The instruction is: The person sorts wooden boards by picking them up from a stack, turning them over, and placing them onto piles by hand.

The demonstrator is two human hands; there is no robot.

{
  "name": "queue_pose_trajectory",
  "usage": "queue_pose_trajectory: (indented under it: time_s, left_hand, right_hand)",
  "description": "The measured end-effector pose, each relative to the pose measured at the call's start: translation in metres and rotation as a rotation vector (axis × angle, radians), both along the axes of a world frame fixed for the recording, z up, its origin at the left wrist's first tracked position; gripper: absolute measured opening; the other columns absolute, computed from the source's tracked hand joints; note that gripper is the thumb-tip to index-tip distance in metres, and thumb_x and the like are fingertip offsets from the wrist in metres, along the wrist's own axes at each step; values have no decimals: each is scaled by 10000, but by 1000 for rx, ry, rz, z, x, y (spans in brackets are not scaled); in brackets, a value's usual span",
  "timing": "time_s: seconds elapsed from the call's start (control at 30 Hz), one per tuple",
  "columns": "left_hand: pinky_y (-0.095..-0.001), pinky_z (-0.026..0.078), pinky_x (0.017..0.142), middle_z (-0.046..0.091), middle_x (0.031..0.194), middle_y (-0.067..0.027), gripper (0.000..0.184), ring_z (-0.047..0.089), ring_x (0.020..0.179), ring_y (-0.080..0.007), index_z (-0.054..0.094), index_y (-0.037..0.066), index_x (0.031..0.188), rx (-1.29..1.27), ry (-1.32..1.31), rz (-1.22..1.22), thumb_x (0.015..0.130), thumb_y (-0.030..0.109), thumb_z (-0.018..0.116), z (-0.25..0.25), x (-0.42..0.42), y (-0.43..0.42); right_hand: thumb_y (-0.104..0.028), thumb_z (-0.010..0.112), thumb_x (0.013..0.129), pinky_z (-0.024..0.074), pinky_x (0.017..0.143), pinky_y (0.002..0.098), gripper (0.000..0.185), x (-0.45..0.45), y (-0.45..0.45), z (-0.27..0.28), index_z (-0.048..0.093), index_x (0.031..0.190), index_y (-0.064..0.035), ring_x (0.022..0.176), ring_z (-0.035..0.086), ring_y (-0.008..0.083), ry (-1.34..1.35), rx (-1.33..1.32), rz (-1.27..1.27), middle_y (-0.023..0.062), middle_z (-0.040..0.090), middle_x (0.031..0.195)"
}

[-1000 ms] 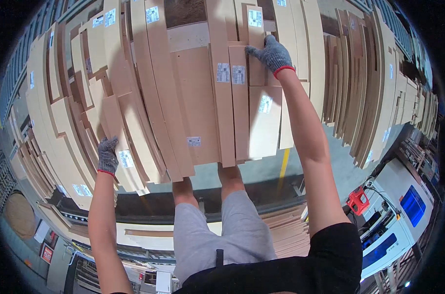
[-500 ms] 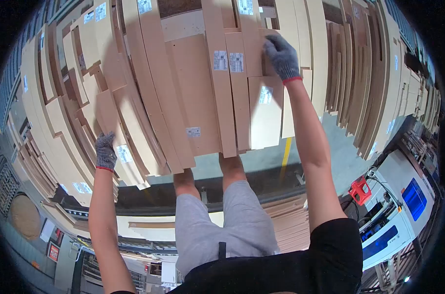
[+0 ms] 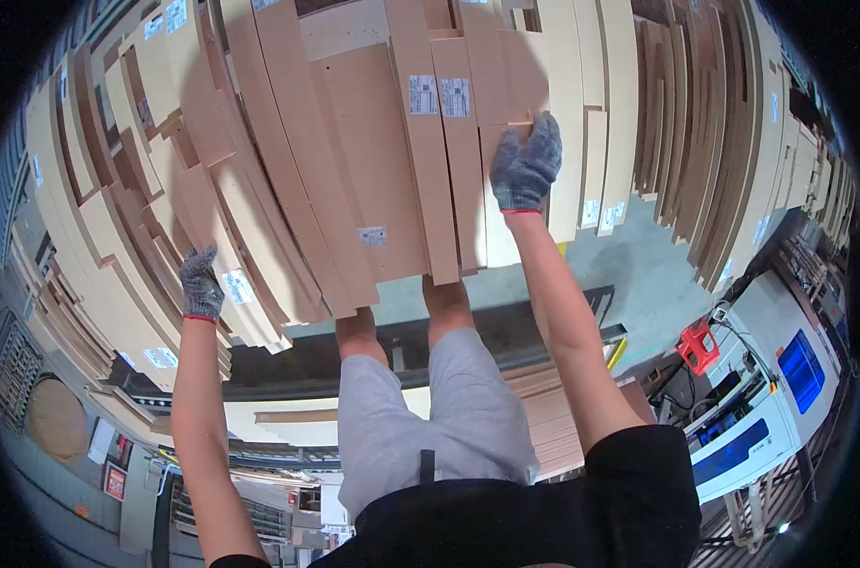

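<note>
Wooden boards [image 3: 363, 161] of differing lengths lie side by side and stacked in front of me, several with white printed labels [image 3: 455, 97]. My right hand [image 3: 527, 163], in a grey knit glove with a red cuff, rests over the near part of a labelled-row board at the right of centre, its fingers spread and holding nothing I can make out. My left hand [image 3: 203, 284], gloved the same way, is at the near end of a narrow board [image 3: 203, 208] on the left, beside a label [image 3: 238, 286]. Its fingers are curled; their grip is partly hidden.
More upright-looking board stacks [image 3: 681, 142] stand at the right. A white machine [image 3: 766, 426] with blue windows and a red object [image 3: 698, 347] are at the lower right. Behind my legs are further boards [image 3: 553, 417]. A round brown disc [image 3: 57, 419] is at the lower left.
My right hand has come down toward me from the upper boards, and its fingers have spread. My left hand stays near the same board. The view has shifted slightly forward.
</note>
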State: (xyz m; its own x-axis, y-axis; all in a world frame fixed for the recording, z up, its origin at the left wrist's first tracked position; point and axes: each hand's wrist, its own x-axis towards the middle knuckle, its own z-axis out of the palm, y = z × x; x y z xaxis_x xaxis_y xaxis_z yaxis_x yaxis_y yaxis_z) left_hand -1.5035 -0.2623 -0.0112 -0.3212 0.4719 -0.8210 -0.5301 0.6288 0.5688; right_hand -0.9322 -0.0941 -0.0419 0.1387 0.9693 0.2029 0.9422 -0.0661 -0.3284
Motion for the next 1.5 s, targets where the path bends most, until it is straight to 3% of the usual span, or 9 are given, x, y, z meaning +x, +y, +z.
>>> queue_pose_trajectory:
  time_s: [0.1, 0.23, 0.47, 0.7, 1.0, 1.03, 1.23, 1.43, 1.5]
  left_hand:
    - [-445, 592, 839, 705, 1027, -119, 450, 711, 910, -313, 603, 13, 1236, 11, 14, -42, 825, 138, 738, 2, 2, 4]
    - [-385, 451, 995, 671, 1140, -28, 476, 616, 1077, -209, 638, 50, 1234, 4, 10, -17, 791, 126, 794, -3, -4, 0]
    - [-384, 467, 980, 676, 1139, -40, 459, 623, 1067, -213, 641, 45, 1215, -36, 79, -45, 804, 144, 820, 2, 3, 6]
    - [-376, 548, 877, 685, 1065, -56, 443, 673, 958, -236, 636, 34, 1198, -26, 8, -41, 799, 111, 812, 8, 12, 15]
    - [-383, 586, 797, 689, 1034, -73, 436, 695, 892, -232, 625, 20, 1204, 24, 40, -41, 807, 104, 786, 22, 33, 25]
    - [-390, 549, 882, 671, 1090, -49, 520, 664, 975, -234, 618, 53, 1253, 11, 31, -104, 800, 206, 823, 20, 30, 23]
    - [-388, 515, 947, 653, 1170, -52, 621, 644, 1067, -236, 564, 45, 1363, 52, 0, -116, 818, 218, 806, 17, 31, 22]
    - [-390, 546, 900, 674, 1113, -69, 513, 664, 1002, -243, 592, -2, 1271, 62, 116, -101, 823, 151, 789, 30, 44, 30]
    - [-401, 545, 905, 666, 1130, -67, 561, 660, 1016, -245, 577, 31, 1320, 22, 68, -99, 825, 188, 789, 23, 37, 26]
  right_hand:
    - [-264, 648, 906, 384, 1090, 523, 482, 2, 3, -1, 521, 1310, -34, 1264, 502, 422, 13, -32, -36, 243, 551, 1321]
    - [-268, 637, 908, 400, 1067, 527, 450, 5, 1, -3, 536, 1292, -56, 1233, 515, 426, -10, -5, 22, 242, 562, 1283]
    - [-285, 608, 933, 416, 1053, 533, 371, 8, 4, -7, 603, 1216, -44, 1244, 505, 445, 13, -19, 9, 258, 552, 1320]
    - [-278, 579, 972, 395, 1103, 494, 371, -2, 3, 1, 616, 1264, -53, 1297, 498, 410, -7, -66, -84, 246, 577, 1340]
    - [-292, 567, 969, 426, 1047, 535, 381, -2, 3, -4, 588, 1300, -104, 1245, 534, 429, -78, -1, -50, 246, 561, 1350]
    - [-290, 564, 971, 426, 1047, 534, 379, -2, 3, -4, 588, 1301, -105, 1245, 533, 429, -78, -13, -54, 246, 561, 1348]
    - [-285, 523, 969, 412, 1050, 524, 384, -4, 2, 4, 576, 1313, -123, 1260, 518, 412, -70, -79, -82, 212, 536, 1387]
    - [-264, 529, 961, 421, 1047, 513, 373, -6, 4, 10, 602, 1306, -142, 1260, 522, 409, -47, -93, -95, 218, 539, 1384]
    - [-252, 530, 959, 423, 1049, 509, 364, -6, 4, 10, 614, 1299, -151, 1261, 523, 407, -49, -97, -97, 221, 542, 1383]
